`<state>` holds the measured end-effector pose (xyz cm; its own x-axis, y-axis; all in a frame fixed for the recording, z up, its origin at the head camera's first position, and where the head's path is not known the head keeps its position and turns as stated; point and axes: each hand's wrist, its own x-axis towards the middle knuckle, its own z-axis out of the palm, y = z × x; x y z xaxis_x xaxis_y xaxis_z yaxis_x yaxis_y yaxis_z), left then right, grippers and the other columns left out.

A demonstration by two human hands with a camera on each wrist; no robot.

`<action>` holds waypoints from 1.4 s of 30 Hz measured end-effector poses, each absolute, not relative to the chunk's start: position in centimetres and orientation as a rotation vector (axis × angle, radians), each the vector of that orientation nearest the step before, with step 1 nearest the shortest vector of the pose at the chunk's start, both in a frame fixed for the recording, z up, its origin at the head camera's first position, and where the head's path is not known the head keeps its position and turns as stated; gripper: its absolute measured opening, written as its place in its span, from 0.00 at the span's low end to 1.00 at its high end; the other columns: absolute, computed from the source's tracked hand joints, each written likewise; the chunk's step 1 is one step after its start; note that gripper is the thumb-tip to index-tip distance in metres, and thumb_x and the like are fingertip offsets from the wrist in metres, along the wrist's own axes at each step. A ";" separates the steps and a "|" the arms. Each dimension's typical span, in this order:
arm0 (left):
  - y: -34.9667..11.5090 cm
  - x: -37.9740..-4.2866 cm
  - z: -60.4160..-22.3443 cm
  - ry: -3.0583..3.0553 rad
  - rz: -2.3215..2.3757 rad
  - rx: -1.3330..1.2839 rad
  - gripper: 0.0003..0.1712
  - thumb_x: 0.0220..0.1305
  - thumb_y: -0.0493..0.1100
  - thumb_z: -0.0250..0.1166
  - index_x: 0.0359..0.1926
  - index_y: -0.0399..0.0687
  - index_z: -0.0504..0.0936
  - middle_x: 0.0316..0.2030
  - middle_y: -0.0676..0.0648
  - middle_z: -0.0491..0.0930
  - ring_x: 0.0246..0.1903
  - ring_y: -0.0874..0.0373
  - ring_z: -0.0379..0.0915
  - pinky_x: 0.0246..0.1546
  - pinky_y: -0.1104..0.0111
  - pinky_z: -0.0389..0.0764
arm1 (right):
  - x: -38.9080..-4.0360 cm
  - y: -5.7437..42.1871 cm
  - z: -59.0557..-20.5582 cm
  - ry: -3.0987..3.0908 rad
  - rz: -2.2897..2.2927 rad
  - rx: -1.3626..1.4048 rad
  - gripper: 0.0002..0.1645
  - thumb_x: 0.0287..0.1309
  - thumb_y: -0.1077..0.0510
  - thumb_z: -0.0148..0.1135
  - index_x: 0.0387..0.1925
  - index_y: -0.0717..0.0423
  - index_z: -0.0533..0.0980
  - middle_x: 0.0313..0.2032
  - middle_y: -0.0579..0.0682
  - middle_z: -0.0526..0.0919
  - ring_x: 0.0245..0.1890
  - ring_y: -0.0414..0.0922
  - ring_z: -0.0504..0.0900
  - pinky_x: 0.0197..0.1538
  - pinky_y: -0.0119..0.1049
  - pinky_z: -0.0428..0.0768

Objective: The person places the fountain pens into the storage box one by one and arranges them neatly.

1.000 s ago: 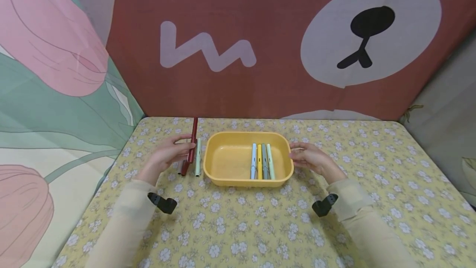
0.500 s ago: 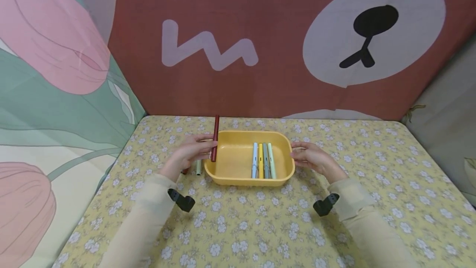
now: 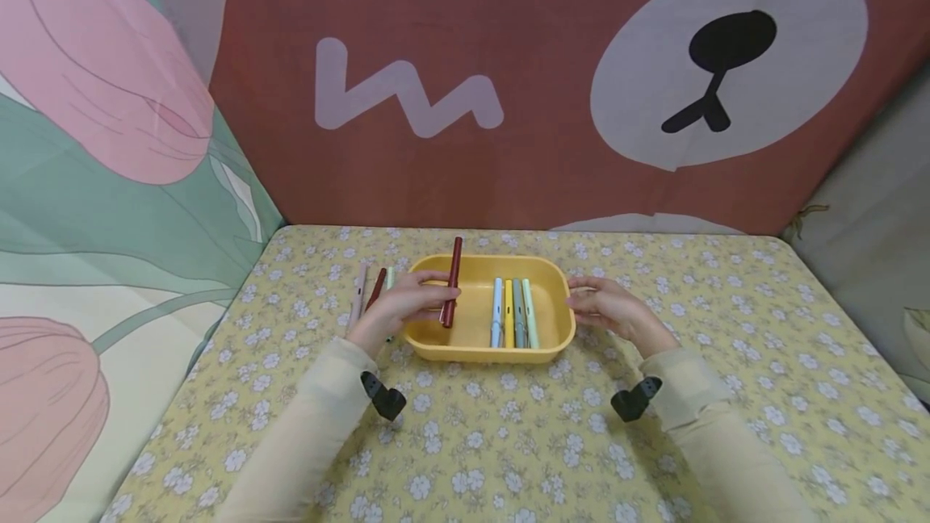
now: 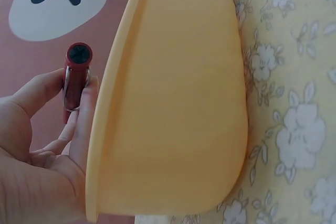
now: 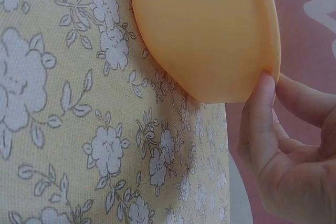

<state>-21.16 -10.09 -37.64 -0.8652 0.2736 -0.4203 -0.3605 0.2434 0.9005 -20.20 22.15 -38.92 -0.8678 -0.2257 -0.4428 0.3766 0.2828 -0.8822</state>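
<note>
My left hand (image 3: 407,301) pinches a dark red pen (image 3: 453,281) above the left part of the yellow tray (image 3: 465,355). In the left wrist view the pen (image 4: 77,72) points its end at the camera, between thumb and fingers. At the tray's right end, my right hand (image 3: 613,309) pinches the rim, as the right wrist view shows thumb and finger on the edge (image 5: 276,51). Inside the tray's right half, a light blue pen (image 3: 497,313), a yellow pen (image 3: 509,317), a grey pen (image 3: 519,313) and a pale green pen (image 3: 531,313) lie side by side.
Left of the tray, a lilac pen (image 3: 358,293), another dark red pen (image 3: 376,287) and a pale green pen (image 3: 391,277) lie on the flowered tablecloth (image 3: 472,442), the last two partly behind my left hand. A printed cloth wall (image 3: 436,176) rises behind the table.
My left hand has carried the dark red pen rightward from beside the loose pens to over the tray, lowering it slightly. The right hand stays at the tray's rim.
</note>
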 end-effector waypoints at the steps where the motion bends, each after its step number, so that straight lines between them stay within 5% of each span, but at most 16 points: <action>1: -9.9 -21.2 -37.7 2.028 1.660 -0.085 0.30 0.62 0.43 0.65 0.64 0.45 0.69 0.57 0.37 0.77 0.39 0.64 0.80 0.43 0.68 0.85 | -20.2 22.1 -38.9 2.068 -1.621 0.138 0.33 0.67 0.61 0.53 0.68 0.67 0.54 0.41 0.45 0.79 0.35 0.34 0.82 0.46 0.29 0.84; 11: -8.9 -21.4 -37.9 2.011 1.646 -0.054 0.30 0.63 0.40 0.63 0.66 0.42 0.67 0.58 0.35 0.75 0.48 0.54 0.80 0.50 0.62 0.83 | -20.2 22.2 -39.0 2.075 -1.625 0.116 0.33 0.67 0.62 0.53 0.68 0.67 0.54 0.39 0.45 0.79 0.34 0.34 0.82 0.42 0.26 0.84; 29: -7.1 -21.5 -38.4 2.017 1.593 -0.034 0.30 0.62 0.37 0.63 0.65 0.43 0.68 0.52 0.38 0.80 0.36 0.60 0.78 0.43 0.65 0.85 | -20.2 22.2 -38.8 2.061 -1.627 0.110 0.32 0.67 0.62 0.53 0.67 0.67 0.54 0.38 0.44 0.79 0.34 0.34 0.82 0.42 0.26 0.84; 42: -6.1 -21.2 -39.1 2.062 1.546 0.008 0.30 0.60 0.37 0.66 0.63 0.40 0.70 0.51 0.38 0.80 0.39 0.55 0.82 0.43 0.62 0.86 | -20.2 22.2 -38.8 2.066 -1.614 0.121 0.33 0.67 0.61 0.53 0.68 0.67 0.54 0.43 0.47 0.78 0.36 0.34 0.82 0.44 0.27 0.84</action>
<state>-21.21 -6.12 -39.13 -0.8449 0.3256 -0.4245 -0.3164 0.3358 0.8872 -20.24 22.22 -38.79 -0.8651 -0.2365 -0.4422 0.3718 0.2893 -0.8821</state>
